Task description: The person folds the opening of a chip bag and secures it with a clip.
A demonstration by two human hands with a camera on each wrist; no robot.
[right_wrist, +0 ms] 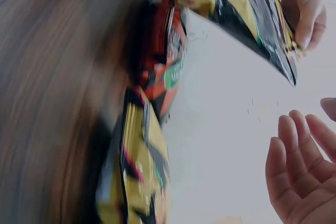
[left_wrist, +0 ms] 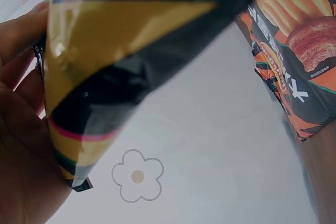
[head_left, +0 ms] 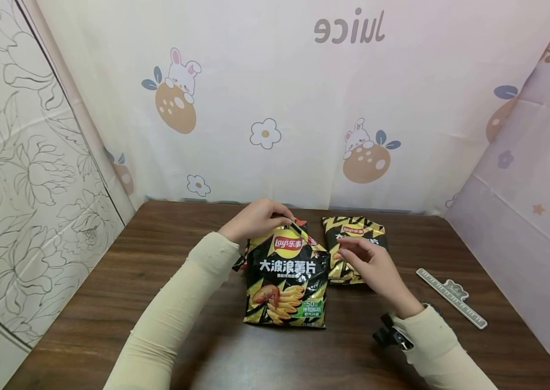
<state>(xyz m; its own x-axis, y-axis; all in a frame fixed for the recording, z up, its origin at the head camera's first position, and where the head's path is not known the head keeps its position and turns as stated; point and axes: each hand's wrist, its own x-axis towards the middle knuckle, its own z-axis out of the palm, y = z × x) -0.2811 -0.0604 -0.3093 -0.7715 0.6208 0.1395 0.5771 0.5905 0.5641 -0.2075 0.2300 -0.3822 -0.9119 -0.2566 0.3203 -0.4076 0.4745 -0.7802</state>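
Note:
A black-and-yellow chip bag (head_left: 287, 281) hangs upright near the middle of the table, its printed front facing me. My left hand (head_left: 260, 219) pinches its top edge; in the left wrist view, thumb and fingers of the left hand (left_wrist: 23, 77) lie on either side of the foil. To the right, my right hand (head_left: 372, 268) holds nothing, and its loosely bent fingers are apart from the bag in the right wrist view. Behind that hand lies a second black-and-yellow chip bag (head_left: 353, 225), partly covered. A red-orange chip bag (right_wrist: 163, 59) is mostly hidden behind the held bag in the head view.
On the right side of the brown wooden table (head_left: 124, 287) lies a long white clip (head_left: 452, 298) with an ornamented handle. A printed cloth (head_left: 275, 81) hangs along the table's back edge, and a flower-patterned panel (head_left: 26, 151) stands at the left.

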